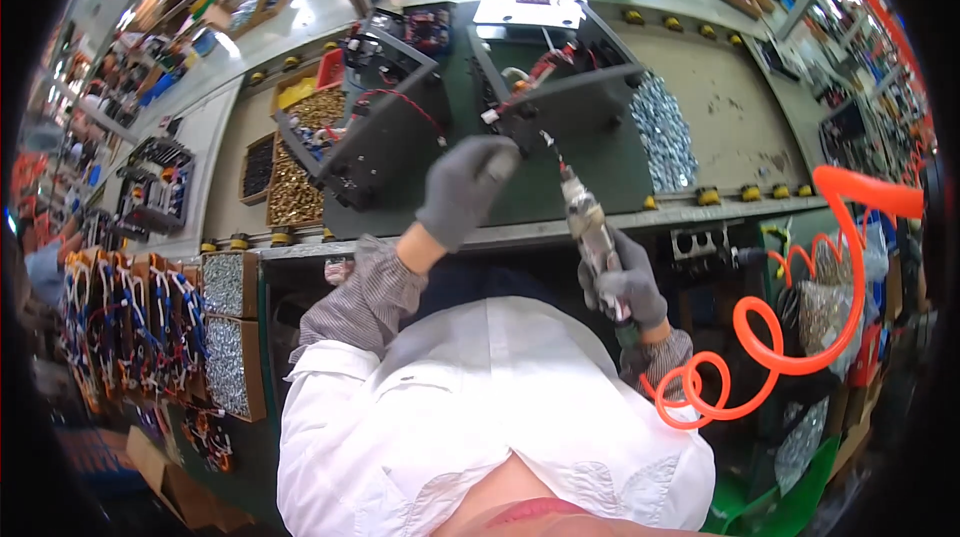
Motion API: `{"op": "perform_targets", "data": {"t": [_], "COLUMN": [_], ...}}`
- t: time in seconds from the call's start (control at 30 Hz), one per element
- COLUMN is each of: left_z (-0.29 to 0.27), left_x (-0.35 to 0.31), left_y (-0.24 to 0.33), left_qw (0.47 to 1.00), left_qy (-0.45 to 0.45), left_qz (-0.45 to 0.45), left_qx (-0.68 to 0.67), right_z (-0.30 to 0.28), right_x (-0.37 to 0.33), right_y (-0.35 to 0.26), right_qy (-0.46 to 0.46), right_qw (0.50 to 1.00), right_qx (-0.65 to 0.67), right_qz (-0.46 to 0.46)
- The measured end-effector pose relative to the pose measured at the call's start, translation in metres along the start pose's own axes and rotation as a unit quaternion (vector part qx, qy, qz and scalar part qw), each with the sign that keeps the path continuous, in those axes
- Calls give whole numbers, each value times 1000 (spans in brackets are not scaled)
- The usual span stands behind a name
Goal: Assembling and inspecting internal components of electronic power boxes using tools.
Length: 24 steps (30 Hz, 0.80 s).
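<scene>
My right hand (637, 284), in a grey glove, is wrapped round an air screwdriver (588, 222), whose thin bit points up and away from me. The bit's tip is close to the front panel of an open black metal case (590, 102) with wires and small parts inside; I cannot tell whether they touch. To the left of the bit is my left hand (462, 192), also gloved in grey, its fingers curled together and slightly blurred. Whatever those fingers hold, if anything, is hidden. A second open black case (390, 147) with red wires stands tilted to the left of the first.
Both cases stand on a green mat (590, 172). Silvery screws (660, 132) lie heaped at right, brass-coloured ones (295, 182) at left. An orange coiled hose (760, 337) hangs at my right. Wire bundles (130, 322) and boxes of small metal parts (230, 362) are at lower left.
</scene>
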<state>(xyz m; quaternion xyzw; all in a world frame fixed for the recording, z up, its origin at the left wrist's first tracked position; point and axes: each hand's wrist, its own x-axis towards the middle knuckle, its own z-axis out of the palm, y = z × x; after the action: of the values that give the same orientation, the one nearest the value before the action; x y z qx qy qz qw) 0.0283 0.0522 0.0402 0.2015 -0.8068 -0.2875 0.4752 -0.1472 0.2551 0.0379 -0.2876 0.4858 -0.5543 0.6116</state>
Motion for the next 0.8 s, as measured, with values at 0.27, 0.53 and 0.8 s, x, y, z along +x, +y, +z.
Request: {"op": "perform_targets", "data": {"t": [0.27,0.53,0.8], "left_z": [15,29,27], "left_x": [113,148,145], "left_y": [-71,-72,-76], "left_qw": [910,850,881], "left_qy": [-70,-374,-337], "left_qz": [54,12,22], "left_qx": [404,372,333], "right_z": [-10,-10,-10], "right_x": [26,56,57], "right_y": [5,8,9], "right_qy": [45,23,31], "right_qw": [998,998,998], "right_qx": [1,11,20], "right_qz": [-32,-54,-45]}}
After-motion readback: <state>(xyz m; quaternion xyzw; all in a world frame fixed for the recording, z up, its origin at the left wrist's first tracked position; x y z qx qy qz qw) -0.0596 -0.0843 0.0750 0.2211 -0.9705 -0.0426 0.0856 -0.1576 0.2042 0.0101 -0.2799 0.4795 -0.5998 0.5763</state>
